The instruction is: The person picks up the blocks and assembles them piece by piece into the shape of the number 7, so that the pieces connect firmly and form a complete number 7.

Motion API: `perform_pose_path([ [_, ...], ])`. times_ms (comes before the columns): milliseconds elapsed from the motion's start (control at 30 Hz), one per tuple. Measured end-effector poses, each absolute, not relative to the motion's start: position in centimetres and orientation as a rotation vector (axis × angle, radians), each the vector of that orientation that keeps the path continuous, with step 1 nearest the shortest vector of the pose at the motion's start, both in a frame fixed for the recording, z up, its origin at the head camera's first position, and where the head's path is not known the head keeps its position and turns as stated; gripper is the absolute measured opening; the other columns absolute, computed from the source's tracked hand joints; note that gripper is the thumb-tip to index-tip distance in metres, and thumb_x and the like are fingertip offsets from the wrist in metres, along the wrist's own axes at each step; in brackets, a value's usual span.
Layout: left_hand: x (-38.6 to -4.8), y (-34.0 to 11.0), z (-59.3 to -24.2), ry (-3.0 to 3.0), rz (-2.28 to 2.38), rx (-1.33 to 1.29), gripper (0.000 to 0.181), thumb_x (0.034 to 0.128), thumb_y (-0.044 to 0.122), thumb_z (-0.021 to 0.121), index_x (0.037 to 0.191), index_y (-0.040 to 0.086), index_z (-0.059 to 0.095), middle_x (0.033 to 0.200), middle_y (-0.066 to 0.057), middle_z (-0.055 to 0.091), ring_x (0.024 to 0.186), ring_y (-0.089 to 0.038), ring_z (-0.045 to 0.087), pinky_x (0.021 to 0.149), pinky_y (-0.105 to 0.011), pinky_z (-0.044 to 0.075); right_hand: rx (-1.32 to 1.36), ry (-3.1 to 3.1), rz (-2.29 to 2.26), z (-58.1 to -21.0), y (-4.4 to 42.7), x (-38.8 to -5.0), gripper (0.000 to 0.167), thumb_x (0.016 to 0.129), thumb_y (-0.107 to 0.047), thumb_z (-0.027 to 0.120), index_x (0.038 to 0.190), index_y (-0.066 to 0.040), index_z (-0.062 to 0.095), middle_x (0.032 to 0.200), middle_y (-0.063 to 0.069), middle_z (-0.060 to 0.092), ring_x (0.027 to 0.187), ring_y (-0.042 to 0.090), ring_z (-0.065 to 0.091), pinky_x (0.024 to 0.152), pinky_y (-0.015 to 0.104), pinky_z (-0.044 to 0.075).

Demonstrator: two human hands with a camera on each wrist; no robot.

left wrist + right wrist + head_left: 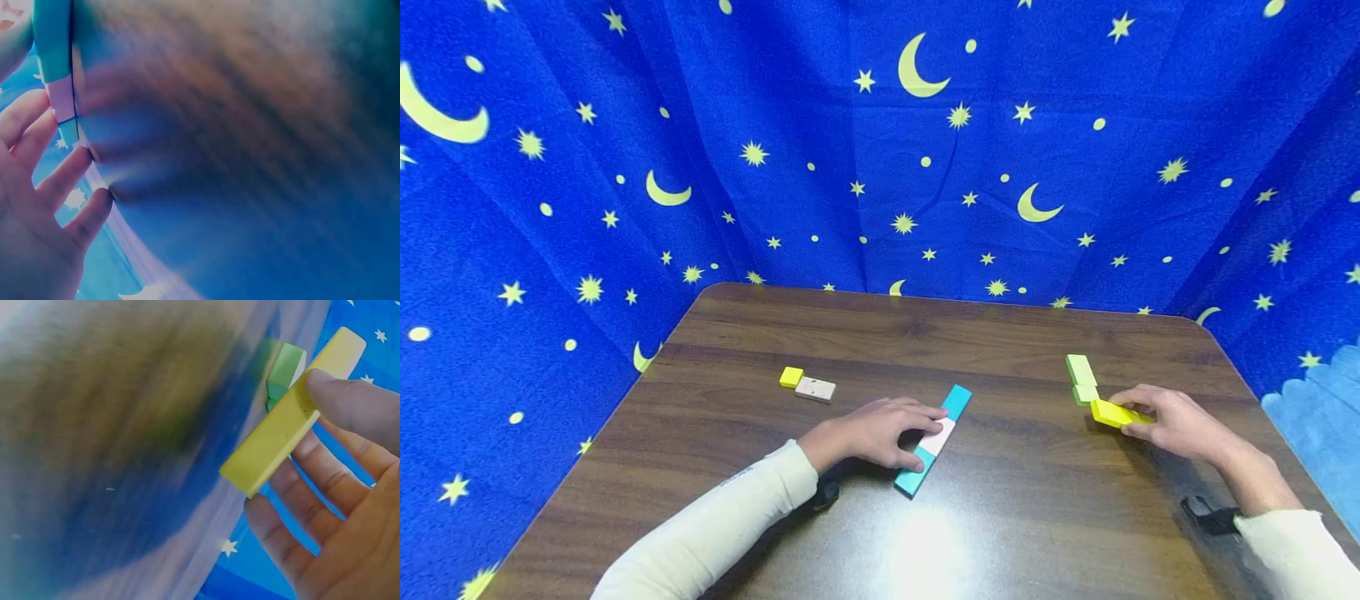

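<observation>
In the head view, a slanted row holds a teal block [957, 402], a pale pink block [937, 437] and a second teal block [914, 477], end to end. My left hand [876, 432] rests at its left side, thumb on the nearer teal block and a fingertip at the pink one; the left wrist view shows its fingers [64, 178] spread and fairly straight. My right hand [1183, 427] pinches a long yellow block [1111, 414], [281, 434] between thumb and fingers. Two light green blocks [1079, 369], [287, 367] stand in line just beyond the yellow one's left end.
A small yellow block [791, 377] and a speckled pale block [815, 389] lie together at the left of the brown table [865, 333]. A blue curtain [820, 200] with moons and stars hangs behind and beside the table.
</observation>
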State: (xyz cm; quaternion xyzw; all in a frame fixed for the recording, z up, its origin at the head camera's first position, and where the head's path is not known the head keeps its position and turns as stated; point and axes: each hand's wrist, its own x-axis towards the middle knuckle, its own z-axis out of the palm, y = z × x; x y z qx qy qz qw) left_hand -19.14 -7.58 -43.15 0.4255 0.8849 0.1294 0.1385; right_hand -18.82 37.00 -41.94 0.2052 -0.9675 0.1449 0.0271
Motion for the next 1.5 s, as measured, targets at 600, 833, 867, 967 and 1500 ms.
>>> perform_pose_path([
  [600,-18.8,-7.7,-43.1,2.539,0.376,1.231,0.061,0.0901,0.044,0.07,0.145,0.024,0.052,0.162,0.013,0.032,0.147,-0.019,0.038,0.121,-0.045,0.032,0.742,-2.977,0.362,-39.4,35.6,-21.2,0.04,0.078,-0.008,0.079,0.116,-0.002,0.069,0.099,0.011,0.071,0.088,0.024,0.065,0.073,0.04,0.052],
  [833,-18.7,-7.7,-43.1,2.543,0.364,1.223,0.061,0.0907,0.044,0.069,0.146,0.025,0.05,0.162,0.015,0.031,0.148,-0.018,0.037,0.122,-0.045,0.031,0.806,-2.895,0.362,-38.6,34.8,-22.4,0.039,0.076,-0.004,0.079,0.114,-0.002,0.071,0.102,0.016,0.072,0.09,0.03,0.067,0.076,0.046,0.053],
  [867,-18.7,-7.7,-43.1,2.544,0.361,1.222,0.061,0.0908,0.044,0.069,0.146,0.026,0.05,0.162,0.015,0.031,0.148,-0.018,0.036,0.122,-0.045,0.031,0.821,-2.885,0.352,-38.5,34.7,-22.6,0.039,0.076,-0.004,0.079,0.114,-0.002,0.071,0.101,0.015,0.072,0.089,0.028,0.066,0.074,0.044,0.053],
  [967,-18.7,-7.7,-43.1,2.549,0.361,1.219,0.061,0.0906,0.044,0.069,0.146,0.026,0.05,0.162,0.016,0.031,0.148,-0.017,0.037,0.122,-0.045,0.032,0.861,-2.868,0.338,-38.2,34.1,-23.3,0.038,0.075,-0.004,0.079,0.113,-0.004,0.072,0.098,0.011,0.071,0.084,0.022,0.063,0.07,0.038,0.051],
  [1500,-18.3,-8.2,-43.1,2.539,0.395,1.224,0.06,0.0907,0.044,0.069,0.145,0.025,0.051,0.161,0.014,0.033,0.148,-0.018,0.037,0.12,-0.048,0.033,0.946,-2.951,0.342,-37.0,30.4,-25.5,0.037,0.079,-0.003,0.074,0.115,-0.004,0.072,0.092,0.004,0.067,0.079,0.015,0.058,0.07,0.033,0.048],
])
